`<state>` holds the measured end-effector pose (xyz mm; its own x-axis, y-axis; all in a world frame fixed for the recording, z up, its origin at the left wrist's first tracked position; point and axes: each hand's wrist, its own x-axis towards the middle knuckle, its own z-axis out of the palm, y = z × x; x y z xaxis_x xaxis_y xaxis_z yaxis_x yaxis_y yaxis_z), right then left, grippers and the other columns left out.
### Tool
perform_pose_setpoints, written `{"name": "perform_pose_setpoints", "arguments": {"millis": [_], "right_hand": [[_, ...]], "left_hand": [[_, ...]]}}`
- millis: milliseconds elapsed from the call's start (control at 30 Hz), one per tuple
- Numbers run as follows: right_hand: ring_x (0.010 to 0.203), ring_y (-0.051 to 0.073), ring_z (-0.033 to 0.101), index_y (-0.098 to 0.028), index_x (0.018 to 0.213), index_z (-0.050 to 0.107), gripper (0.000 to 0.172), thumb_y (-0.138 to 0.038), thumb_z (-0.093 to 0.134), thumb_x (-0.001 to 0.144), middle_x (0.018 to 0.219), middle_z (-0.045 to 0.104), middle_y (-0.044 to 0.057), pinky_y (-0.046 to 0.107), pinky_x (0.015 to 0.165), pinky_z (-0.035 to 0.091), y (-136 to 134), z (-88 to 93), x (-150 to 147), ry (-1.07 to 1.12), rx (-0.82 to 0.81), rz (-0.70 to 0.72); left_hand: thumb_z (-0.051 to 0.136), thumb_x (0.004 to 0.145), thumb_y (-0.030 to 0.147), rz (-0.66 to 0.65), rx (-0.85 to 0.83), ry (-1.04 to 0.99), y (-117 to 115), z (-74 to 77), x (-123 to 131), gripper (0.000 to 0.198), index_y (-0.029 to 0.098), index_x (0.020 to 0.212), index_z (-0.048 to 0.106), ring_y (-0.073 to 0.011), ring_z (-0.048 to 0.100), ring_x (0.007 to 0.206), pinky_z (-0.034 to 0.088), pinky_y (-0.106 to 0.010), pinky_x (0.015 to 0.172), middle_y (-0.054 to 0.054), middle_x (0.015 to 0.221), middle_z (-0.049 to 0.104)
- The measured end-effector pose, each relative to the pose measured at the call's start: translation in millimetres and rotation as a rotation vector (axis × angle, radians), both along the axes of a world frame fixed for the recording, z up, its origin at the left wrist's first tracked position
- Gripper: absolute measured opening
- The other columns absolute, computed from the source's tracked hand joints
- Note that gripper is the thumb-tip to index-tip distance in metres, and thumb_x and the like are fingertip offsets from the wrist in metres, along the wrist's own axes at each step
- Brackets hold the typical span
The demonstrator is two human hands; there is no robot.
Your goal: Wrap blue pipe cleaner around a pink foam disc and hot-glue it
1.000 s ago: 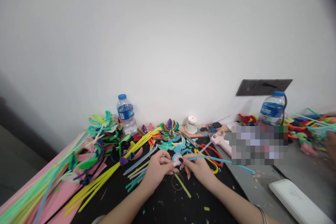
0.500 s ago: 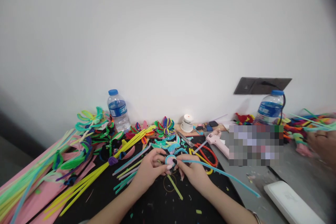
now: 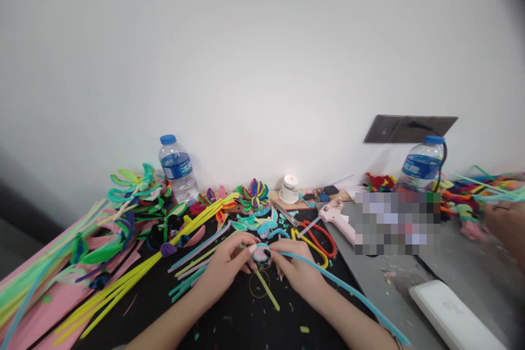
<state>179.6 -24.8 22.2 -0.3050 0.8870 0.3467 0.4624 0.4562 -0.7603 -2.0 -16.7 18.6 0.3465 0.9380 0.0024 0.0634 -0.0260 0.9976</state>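
The fingers (image 3: pixel 245 241) of the left hand (image 3: pixel 223 270) and of the right hand (image 3: pixel 298 274) are closed from either side on a small round coil of pink and light-blue pipe cleaner (image 3: pixel 260 252). The coil is pinched between the two hands, just above the black-topped table (image 3: pixel 229 324). A long light-blue pipe cleaner (image 3: pixel 353 296) leads from the coil past the right fingers and trails off beside the right forearm. Directly below the fingers a short yellow-green stick (image 3: pixel 268 294) lies on the table. Beyond the right fingers rests a pink glue gun (image 3: pixel 337 217). Out to the left of the left fingers stretches a bundle of long yellow pipe cleaners (image 3: pixel 143 274). Farther that way stands a clear plastic water bottle with a blue cap (image 3: pixel 177 168). Far off to the right, another person's hand (image 3: pixel 506 225) rests on the table.
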Motion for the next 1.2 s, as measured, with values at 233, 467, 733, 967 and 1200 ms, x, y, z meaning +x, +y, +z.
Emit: {"name": "perform_pose_setpoints", "arguments": {"millis": [233, 467, 733, 967, 1200], "right_hand": [[0.052, 0.014, 0.050, -0.018, 0.055, 0.057, 0.032, -0.022, 0.049, 0.086, 0.048, 0.051, 0.000, 0.023, 0.054, 0.038, -0.1, 1.9, -1.1, -0.029, 0.022, 0.005], [0.052, 0.015, 0.052, -0.018, 0.058, 0.060, 0.030, -0.023, 0.049, 0.085, 0.048, 0.053, 0.000, 0.024, 0.055, 0.040, -0.7, 5.1, -1.9, -0.017, 0.026, 0.008], [0.052, 0.015, 0.053, -0.018, 0.062, 0.063, 0.027, -0.023, 0.049, 0.085, 0.048, 0.055, 0.000, 0.024, 0.055, 0.041, -0.7, 3.2, -1.8, -0.023, -0.007, 0.000], [0.051, 0.014, 0.053, -0.017, 0.062, 0.064, 0.027, -0.022, 0.049, 0.084, 0.050, 0.055, 0.001, 0.023, 0.055, 0.041, -0.3, 4.2, -1.3, -0.018, -0.024, -0.004], [0.052, 0.015, 0.053, -0.018, 0.063, 0.064, 0.026, -0.024, 0.050, 0.084, 0.049, 0.056, 0.000, 0.024, 0.055, 0.041, -1.0, 5.1, -1.9, -0.015, -0.021, -0.002]], "left_hand": [[0.048, 0.083, 0.035, -0.004, 0.061, 0.043, -1.6, -0.9, -1.4, 0.023, 0.015, 0.081, 0.060, -0.0118, 0.059, 0.061, 0.051, -0.024, 0.054, -0.008, 0.110, 0.052], [0.048, 0.083, 0.035, -0.003, 0.057, 0.024, -1.9, -0.5, -1.2, 0.024, 0.016, 0.082, 0.062, -0.0118, 0.059, 0.062, 0.051, -0.025, 0.055, -0.009, 0.114, 0.050], [0.050, 0.082, 0.035, -0.010, 0.037, -0.033, -2.0, -2.2, -1.4, 0.024, 0.015, 0.079, 0.062, -0.0106, 0.058, 0.062, 0.050, -0.023, 0.054, -0.009, 0.116, 0.049], [0.053, 0.080, 0.035, -0.019, -0.011, -0.063, -0.4, -0.7, -1.4, 0.023, 0.014, 0.077, 0.063, -0.0095, 0.057, 0.062, 0.049, -0.022, 0.053, -0.009, 0.119, 0.047], [0.053, 0.079, 0.039, -0.016, -0.037, -0.075, -1.3, -0.8, -1.1, 0.027, 0.014, 0.076, 0.063, -0.0096, 0.055, 0.062, 0.049, -0.022, 0.053, -0.009, 0.121, 0.047]]}}
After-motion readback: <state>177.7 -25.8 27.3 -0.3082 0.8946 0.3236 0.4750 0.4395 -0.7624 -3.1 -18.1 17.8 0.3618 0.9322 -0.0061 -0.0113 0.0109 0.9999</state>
